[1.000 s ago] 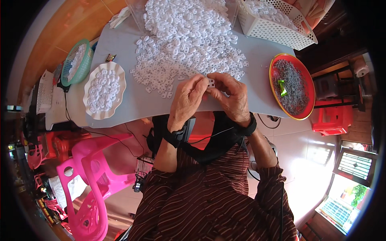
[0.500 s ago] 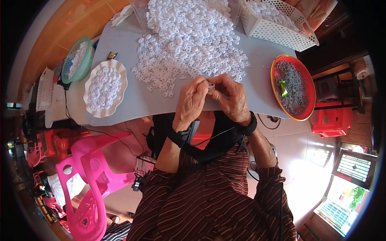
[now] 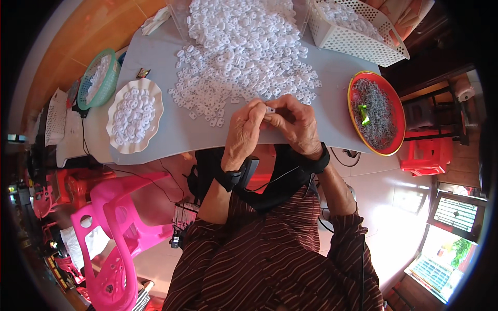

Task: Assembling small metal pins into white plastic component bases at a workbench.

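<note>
Both of my hands meet at the near edge of the table, below a big heap of white plastic pieces (image 3: 244,49). Between their fingertips is one small white plastic piece with holes (image 3: 270,110), partly covered by the fingers. My left hand (image 3: 243,130) is closed, its thumb and index finger pinching the piece's left side. From the other side, my right hand (image 3: 296,124) pinches it with thumb and bent forefinger. Flatter, more see-through pieces (image 3: 194,101) lie loose left of my hands. Whether a metal part is also in my fingers cannot be seen.
A scalloped cream dish (image 3: 154,126) of white pieces stands left, near a green basket (image 3: 107,89) and small wrapper (image 3: 142,73). Right is a red tray (image 3: 398,129) of small grey metal parts; behind it, a white perforated basket (image 3: 358,49). A pink chair (image 3: 122,217) stands lower left.
My left wrist has turned slightly, showing more of the dark device strapped on it. The small white piece has tilted a little between my fingers. Both hands keep their pinch.
</note>
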